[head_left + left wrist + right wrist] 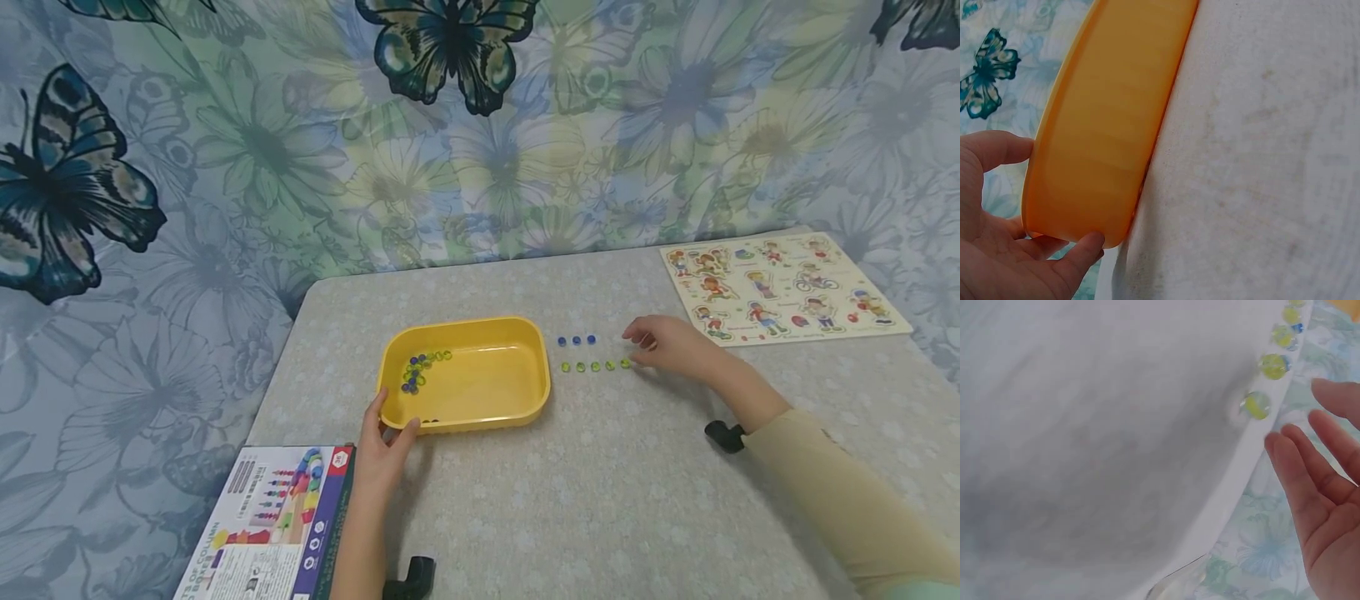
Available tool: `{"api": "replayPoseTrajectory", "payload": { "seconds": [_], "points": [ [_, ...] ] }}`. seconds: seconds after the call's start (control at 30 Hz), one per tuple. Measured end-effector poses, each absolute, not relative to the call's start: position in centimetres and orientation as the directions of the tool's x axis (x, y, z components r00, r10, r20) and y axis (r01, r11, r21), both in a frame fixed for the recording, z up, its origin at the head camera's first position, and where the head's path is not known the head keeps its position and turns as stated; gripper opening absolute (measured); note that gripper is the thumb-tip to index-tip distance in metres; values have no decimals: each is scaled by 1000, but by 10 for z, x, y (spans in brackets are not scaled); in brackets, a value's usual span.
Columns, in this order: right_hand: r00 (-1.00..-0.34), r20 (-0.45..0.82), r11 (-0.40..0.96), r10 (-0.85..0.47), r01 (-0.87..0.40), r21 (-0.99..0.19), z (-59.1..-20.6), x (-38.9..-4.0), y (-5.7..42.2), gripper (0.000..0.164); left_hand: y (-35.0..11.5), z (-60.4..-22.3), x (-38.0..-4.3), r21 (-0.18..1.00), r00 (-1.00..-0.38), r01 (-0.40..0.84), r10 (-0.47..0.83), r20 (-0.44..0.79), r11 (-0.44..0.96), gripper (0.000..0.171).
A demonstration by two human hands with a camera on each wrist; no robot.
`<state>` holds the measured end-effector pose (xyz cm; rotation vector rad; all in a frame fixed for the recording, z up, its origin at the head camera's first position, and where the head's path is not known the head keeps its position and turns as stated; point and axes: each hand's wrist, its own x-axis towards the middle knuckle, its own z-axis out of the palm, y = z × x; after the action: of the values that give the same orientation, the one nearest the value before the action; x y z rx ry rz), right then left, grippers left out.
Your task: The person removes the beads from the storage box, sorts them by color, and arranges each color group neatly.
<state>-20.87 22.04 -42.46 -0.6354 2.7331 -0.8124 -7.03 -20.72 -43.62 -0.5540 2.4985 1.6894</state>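
Observation:
A yellow tray [480, 408] holds green-yellow and blue marbles [420, 371] bunched toward its left side. My left hand [386, 450] grips the tray's near left corner; the left wrist view has thumb and fingers spread about the tray wall [1104, 137]. Right of the tray, three blue marbles [576, 340] form a short row. Nearer to me runs a row of several green-yellow marbles [596, 367]. At that row's right end is my right hand [671, 348], its fingers loosely bent and holding nothing, close beside the last glass marble [1255, 406].
A printed box [262, 525] lies at the table's front left, beside my left forearm. At the back right is a board with cartoon children [787, 287]. Butterfly-and-flower cloth [510, 167] hangs behind the grey patterned table [600, 500].

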Motion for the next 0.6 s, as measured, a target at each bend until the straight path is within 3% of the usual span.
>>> {"api": "replayPoseTrajectory", "payload": {
  "seconds": [0.2, 0.37, 0.6],
  "points": [
    [-877, 46, 698, -478, -411, -586, -412, -208, 196, 34, -207, -435, -70, 884, -933, -331, -252, -255, 330, 74],
    [-826, 129, 589, -549, -491, -642, -397, -199, 154, 32, -207, -434, -70, 881, -929, -341, -258, -264, 328, 74],
    [-726, 26, 486, -687, -485, -727, -389, -182, 95, 32, -206, -434, -71, 877, -927, -348, -261, -269, 332, 75]
  ]
}}
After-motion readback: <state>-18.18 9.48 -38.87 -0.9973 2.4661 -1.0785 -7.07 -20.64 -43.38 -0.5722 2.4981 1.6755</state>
